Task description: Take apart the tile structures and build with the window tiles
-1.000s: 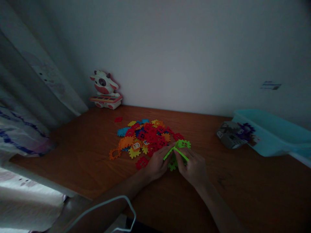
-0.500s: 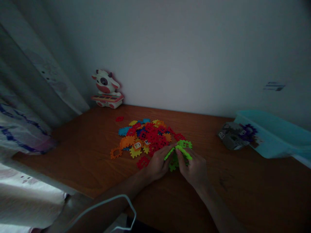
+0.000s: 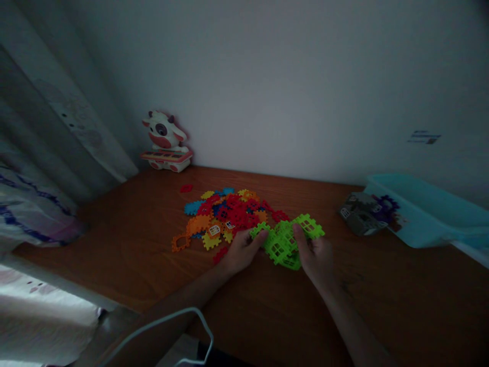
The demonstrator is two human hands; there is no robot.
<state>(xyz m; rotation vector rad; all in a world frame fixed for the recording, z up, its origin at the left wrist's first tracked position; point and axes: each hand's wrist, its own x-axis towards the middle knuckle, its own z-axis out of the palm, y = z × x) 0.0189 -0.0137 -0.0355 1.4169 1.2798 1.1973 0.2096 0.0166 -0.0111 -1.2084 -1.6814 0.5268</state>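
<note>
My left hand [image 3: 244, 250] pinches a bright green toothed building tile [image 3: 261, 228] between thumb and fingers. My right hand [image 3: 316, 257] grips another green window tile [image 3: 308, 225], its thumb lying on the face. Between the hands are more green tiles [image 3: 280, 248] with window cut-outs; whether they are joined to the held ones I cannot tell. Just beyond my left hand spreads a pile of red, orange, yellow and blue tiles [image 3: 235, 211]. The fingers of both hands are partly hidden behind the green pieces.
A toy cow with a keyboard [image 3: 165, 145] stands at the back left by the wall. On the right, a light blue bin [image 3: 416, 224] sits beside a grey block structure [image 3: 361, 214] and a purple gear-shaped piece [image 3: 386, 209]. A plastic bag [image 3: 34, 214] lies at the left edge.
The green tiles, held edge-up and close together before, are now turned with their faces toward me. My hands have moved apart, the right one shifting slightly right.
</note>
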